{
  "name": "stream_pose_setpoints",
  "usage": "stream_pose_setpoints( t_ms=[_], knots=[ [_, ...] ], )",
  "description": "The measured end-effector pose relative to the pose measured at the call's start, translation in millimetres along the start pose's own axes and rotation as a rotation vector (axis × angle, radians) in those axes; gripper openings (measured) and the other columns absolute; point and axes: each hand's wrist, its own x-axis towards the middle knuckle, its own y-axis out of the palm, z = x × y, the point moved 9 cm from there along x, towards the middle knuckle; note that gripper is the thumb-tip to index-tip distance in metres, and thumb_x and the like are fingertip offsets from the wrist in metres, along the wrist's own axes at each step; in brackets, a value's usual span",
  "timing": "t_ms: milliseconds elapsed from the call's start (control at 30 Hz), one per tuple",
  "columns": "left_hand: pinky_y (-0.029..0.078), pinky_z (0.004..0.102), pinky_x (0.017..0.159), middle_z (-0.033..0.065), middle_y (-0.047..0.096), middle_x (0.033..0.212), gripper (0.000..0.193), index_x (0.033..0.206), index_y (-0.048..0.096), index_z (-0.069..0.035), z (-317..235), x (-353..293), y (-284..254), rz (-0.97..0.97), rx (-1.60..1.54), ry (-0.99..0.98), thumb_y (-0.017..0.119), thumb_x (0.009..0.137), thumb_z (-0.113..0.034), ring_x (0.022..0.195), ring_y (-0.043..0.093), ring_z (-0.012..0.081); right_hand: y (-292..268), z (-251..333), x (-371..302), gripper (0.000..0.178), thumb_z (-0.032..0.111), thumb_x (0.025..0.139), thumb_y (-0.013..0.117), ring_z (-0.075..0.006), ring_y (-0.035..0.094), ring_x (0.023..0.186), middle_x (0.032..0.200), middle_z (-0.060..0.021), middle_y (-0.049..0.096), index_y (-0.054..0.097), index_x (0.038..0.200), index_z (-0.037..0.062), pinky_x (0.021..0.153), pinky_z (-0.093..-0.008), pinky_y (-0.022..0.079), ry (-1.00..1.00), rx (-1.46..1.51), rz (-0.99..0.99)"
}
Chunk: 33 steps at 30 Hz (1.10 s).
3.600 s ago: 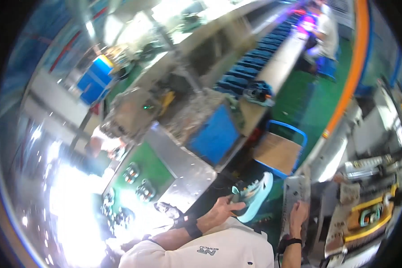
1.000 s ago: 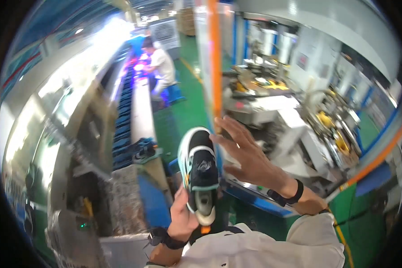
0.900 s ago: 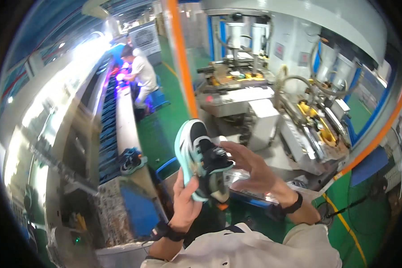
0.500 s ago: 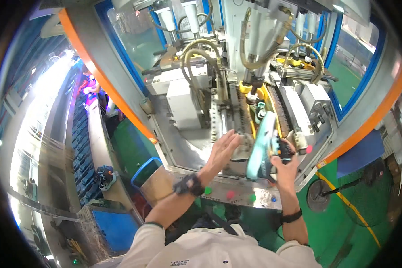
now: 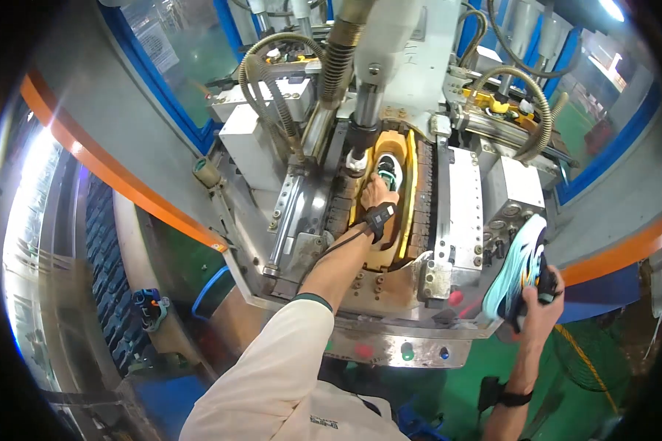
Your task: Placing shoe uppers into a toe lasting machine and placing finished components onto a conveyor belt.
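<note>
A dark shoe with green laces and a pale rim (image 5: 388,170) sits in the long yellow-orange padded cradle (image 5: 397,246) of the machine. My left hand (image 5: 379,192) reaches into this cradle, its fingers closed on the shoe's near part; the fingertips are partly hidden. Out at the right, in front of the machine, my right hand (image 5: 541,305) grips a second shoe with a thick pale teal sole (image 5: 518,268). That one is held upright, sole turned toward the left, with the thumb and fingers around its dark upper.
A metal press rod (image 5: 368,110) hangs just above the cradle, with ribbed hoses beside it. Brown segmented side walls (image 5: 425,198) flank the cradle. Coloured buttons (image 5: 407,351) line the front edge. At left another shoe (image 5: 151,309) lies by a conveyor (image 5: 107,242).
My left hand has moved forward into the cradle and onto the shoe there. My right hand has carried the teal-soled shoe away to the right. The view has come closer to the machine.
</note>
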Motion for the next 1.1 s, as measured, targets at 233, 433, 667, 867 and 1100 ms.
stream_pose_setpoints(
  t_ms=[233, 433, 667, 867, 1100],
  knots=[
    [0.054, 0.0298, 0.069, 0.0066, 0.068, 0.095, 0.022, 0.102, 0.066, 0.002, 62, -114, -80, 0.491, -1.199, -0.153, 0.073, 0.082, -0.006, 0.08, 0.066, 0.015, 200, 28, 119, 0.053, 0.022, 0.067, 0.076, -0.0259, 0.064, 0.077, 0.091, -0.0171, 0.067, 0.058, 0.108, -0.0063, 0.072, -0.036, 0.052, 0.103, -0.461, 0.44],
    [0.049, 0.0245, 0.068, 0.0034, 0.064, 0.101, 0.043, 0.118, 0.058, 0.003, 154, -255, -229, 0.493, -0.814, -0.314, 0.072, 0.082, -0.015, 0.084, 0.06, 0.0095, 402, -24, 94, 0.053, 0.028, 0.067, 0.078, -0.0382, 0.067, 0.098, 0.104, -0.0268, 0.068, 0.064, 0.102, -0.0093, 0.086, -0.0403, 0.054, 0.103, -0.701, 0.727],
    [0.053, 0.0313, 0.085, 0.0107, 0.066, 0.11, 0.045, 0.12, 0.056, 0.008, 282, -378, -348, -0.27, -1.262, -0.323, 0.07, 0.081, -0.01, 0.096, 0.066, 0.0191, 481, -69, 43, 0.043, 0.018, 0.08, 0.063, -0.0447, 0.066, 0.092, 0.096, -0.0286, 0.067, 0.04, 0.11, -0.002, 0.082, -0.0496, 0.053, -0.094, -0.748, 0.482],
    [0.053, 0.0271, 0.075, 0.0081, 0.067, 0.106, 0.038, 0.12, 0.058, 0.003, 318, -441, -342, -0.567, -1.295, -0.444, 0.066, 0.087, -0.015, 0.088, 0.067, 0.0156, 403, 50, -55, 0.039, 0.009, 0.081, 0.063, -0.0394, 0.063, 0.086, 0.094, -0.0201, 0.065, 0.05, 0.117, -0.0007, 0.075, -0.047, 0.052, -0.579, -0.411, 0.489],
    [0.05, 0.0289, 0.06, 0.0063, 0.069, 0.091, 0.023, 0.106, 0.062, -0.003, 321, -442, -301, -0.612, -1.388, -0.575, 0.068, 0.088, -0.016, 0.074, 0.067, 0.0182, 345, -8, -330, 0.028, 0.009, 0.076, 0.065, -0.0268, 0.062, 0.093, 0.096, -0.0081, 0.06, 0.062, 0.103, 0.0102, 0.071, -0.0382, 0.054, -0.513, -0.117, 1.03]
  ],
)
